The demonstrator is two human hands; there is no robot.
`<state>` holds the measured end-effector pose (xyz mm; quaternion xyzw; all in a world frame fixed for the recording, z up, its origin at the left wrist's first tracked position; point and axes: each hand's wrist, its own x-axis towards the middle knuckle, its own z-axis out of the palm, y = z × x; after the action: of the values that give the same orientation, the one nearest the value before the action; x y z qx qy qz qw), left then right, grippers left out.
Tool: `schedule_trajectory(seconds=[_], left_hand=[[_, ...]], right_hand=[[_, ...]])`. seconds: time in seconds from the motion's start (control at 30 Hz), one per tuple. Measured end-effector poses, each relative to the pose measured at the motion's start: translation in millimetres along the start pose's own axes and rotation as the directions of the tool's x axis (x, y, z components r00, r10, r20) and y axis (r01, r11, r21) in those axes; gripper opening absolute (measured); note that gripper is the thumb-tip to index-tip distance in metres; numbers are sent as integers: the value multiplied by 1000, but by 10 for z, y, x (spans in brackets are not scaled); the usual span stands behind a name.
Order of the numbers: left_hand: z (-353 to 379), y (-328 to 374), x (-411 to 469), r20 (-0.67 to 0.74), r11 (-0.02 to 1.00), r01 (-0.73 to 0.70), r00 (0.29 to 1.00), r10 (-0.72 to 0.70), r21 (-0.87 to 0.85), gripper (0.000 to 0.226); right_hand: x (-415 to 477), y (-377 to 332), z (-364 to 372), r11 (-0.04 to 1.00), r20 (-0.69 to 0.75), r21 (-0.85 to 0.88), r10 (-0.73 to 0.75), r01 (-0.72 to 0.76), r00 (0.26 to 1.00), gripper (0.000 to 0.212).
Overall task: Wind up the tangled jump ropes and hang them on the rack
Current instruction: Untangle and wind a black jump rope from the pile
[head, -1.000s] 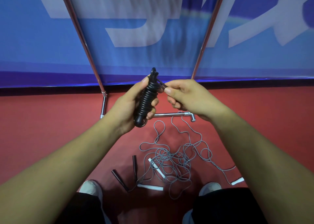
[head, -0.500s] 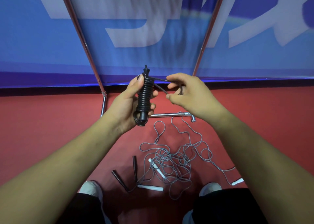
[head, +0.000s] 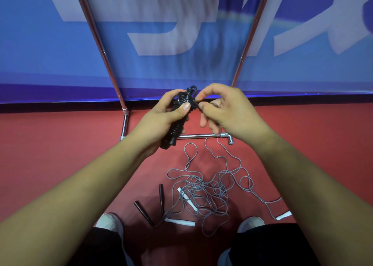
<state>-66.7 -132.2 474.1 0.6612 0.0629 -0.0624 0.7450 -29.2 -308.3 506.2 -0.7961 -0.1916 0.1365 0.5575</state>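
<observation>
head: rope bundle (head: 176,127) in left fingers (head: 181,110), right fingers (head: 204,95) atop

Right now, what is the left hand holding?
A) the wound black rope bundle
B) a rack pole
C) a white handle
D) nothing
A: the left hand grips the wound black rope bundle, thumb across its coils, while the right hand pinches it near the top.

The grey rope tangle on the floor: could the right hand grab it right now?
Probably not straight away. The right hand pinches the cord end of the wound black rope that the left hand grips. Nothing covers the grey tangle, though, so once freed it could likely reach down.
</observation>
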Motion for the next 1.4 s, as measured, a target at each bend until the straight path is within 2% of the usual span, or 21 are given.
schedule_trajectory(seconds=[0.07, 0.13, 0.2, 0.3, 0.4, 0.47, 0.6, 0.67, 0.8, 0.97, 1.23, 1.33, 1.4], left_hand=[[5, -2, 5, 6, 1000, -4, 1000, 4, -17, 28], [7, 5, 4, 12, 1000, -7, 1000, 7, -25, 28], [-3, 14, 2, 8, 999, -7, 1000, 7, -37, 29], [-5, 30, -11, 9, 997, 7, 1000, -6, -74, 32], [9, 34, -32, 38, 985, 56, 998, -50, -161, 32], [18, 30, -41, 69, 974, 92, 994, -80, -206, 31], [23, 53, -43, 88, 965, 98, 993, -79, -242, 24], [28, 52, -49, 95, 966, 96, 993, -75, -239, 26], [64, 9, -63, 118, 977, 88, 991, -66, -195, 30], [71, -29, -52, 116, 985, 27, 993, -7, -172, 50], [85, -9, -26, 62, 991, -1, 998, 9, -131, 34], [81, 1, -19, 50, 987, 16, 999, -8, -159, 33], [57, 15, -11, 51, 984, 27, 999, -18, -176, 33]], right_hand=[[16, -8, 20, 988, -17, 155, -10, 13, 1000, 6], [23, 6, 29, 946, 20, 323, -30, 22, 999, 16], [22, 28, 28, 911, 73, 412, -68, 32, 995, 22], [17, 34, 31, 921, 79, 384, -102, 64, 992, 24], [43, 57, 31, 984, -33, 81, -155, 157, 987, 30], [52, 43, 40, 977, -83, -4, -213, 213, 974, 32], [41, -14, 58, 927, -96, 306, -198, 218, 976, 42], [50, -18, 55, 906, -97, 375, -171, 196, 980, 40], [55, -35, 93, 939, -105, 317, -108, 136, 989, 30], [52, -66, 97, 951, -160, 285, -73, 117, 984, 8], [54, -36, 18, 937, -77, 348, -13, 40, 997, 12], [38, -20, 5, 911, -24, 411, -20, 27, 1000, 11], [22, -26, 10, 907, 36, 419, -56, 36, 998, 19]])
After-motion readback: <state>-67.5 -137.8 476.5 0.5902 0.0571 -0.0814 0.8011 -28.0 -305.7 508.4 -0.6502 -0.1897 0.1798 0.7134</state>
